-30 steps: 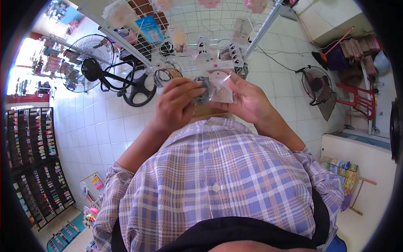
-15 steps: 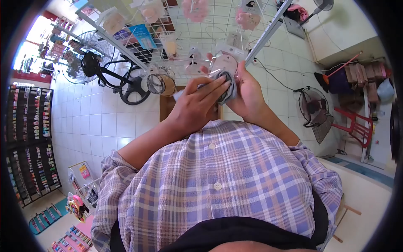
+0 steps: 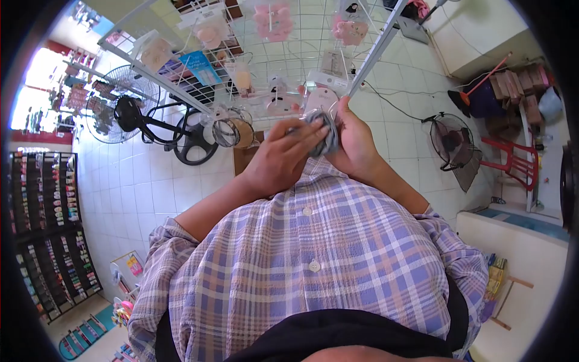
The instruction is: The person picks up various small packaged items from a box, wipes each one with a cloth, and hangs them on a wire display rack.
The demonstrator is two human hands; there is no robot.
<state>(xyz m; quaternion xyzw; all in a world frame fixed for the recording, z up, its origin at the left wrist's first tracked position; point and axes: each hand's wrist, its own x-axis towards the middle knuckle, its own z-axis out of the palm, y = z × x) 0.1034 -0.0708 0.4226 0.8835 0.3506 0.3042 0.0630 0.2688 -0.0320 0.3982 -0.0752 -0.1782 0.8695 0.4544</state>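
Note:
My left hand [image 3: 274, 158] is closed over a bunched grey cloth [image 3: 329, 140], its fingers pressing the cloth against the lower part of a clear-wrapped packet [image 3: 321, 99]. The packet has a pale pink, rounded piece inside; small print on it is unreadable. My right hand [image 3: 356, 142] grips the packet from behind and the right side, thumb up along its edge and fingertips showing at its left. The cloth covers the packet's lower end. Just left of my hands hangs a clear round package [image 3: 233, 130] with something beige inside.
A white wire rack [image 3: 377, 51] stands in front, hung with packets such as a pink one [image 3: 272, 21] and a blue one [image 3: 201, 67]. Black floor fans stand left [image 3: 129, 114] and right [image 3: 452, 148]. A red chair [image 3: 518, 166] is at right; a black display rack [image 3: 45, 193] is at left.
The view has shifted slightly, showing more of the left display rack. My left hand and the cloth have moved a little over the packet. My right hand keeps its grip.

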